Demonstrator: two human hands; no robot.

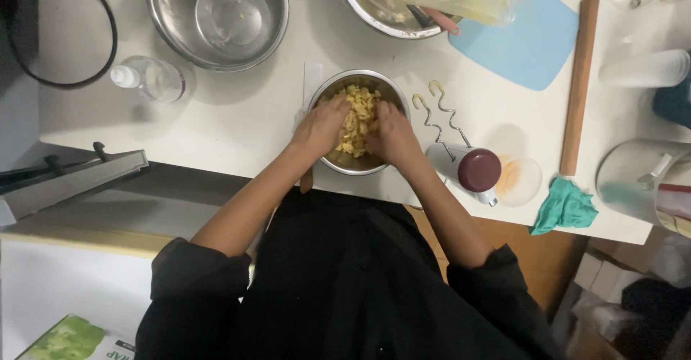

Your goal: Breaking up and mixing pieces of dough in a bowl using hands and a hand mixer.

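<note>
Surface: white surface (237, 126), smooth and matt; its near edge runs just under the small bowl, its left end stops short of a grey metal bar; the barest stretch lies left of the small bowl, between it and the bottle.
Large bowls: one empty steel bowl (217, 16) at the far left, shiny and round; a second steel bowl (374, 11) at the far middle, cut by the frame, holding a clear bag with yellow smears.
Mat: pale blue mat (529, 43), flat with rounded corners, right of the second bowl.
Rolling pin: wooden rolling pin (579, 86), long and straight, lying beside the mat; a teal cloth (565, 207) sits crumpled at its near end, by the surface's edge.
Small bowl: small steel bowl (358, 121), close to the near edge, filled with yellow crumbly lumps (358, 115).
Left hand: left hand (320, 126) reaches in over the bowl's left rim, fingers curled down into the lumps; grip clenched in the crumbly lumps.
Right hand: right hand (392, 135) mirrors it over the right rim, close beside the left; grip likewise clenched in the lumps.
Bottle: clear plastic bottle (152, 79), lying on its side, well left.
Hooks: two bent wire dough hooks (437, 111), just right of the small bowl.
</note>
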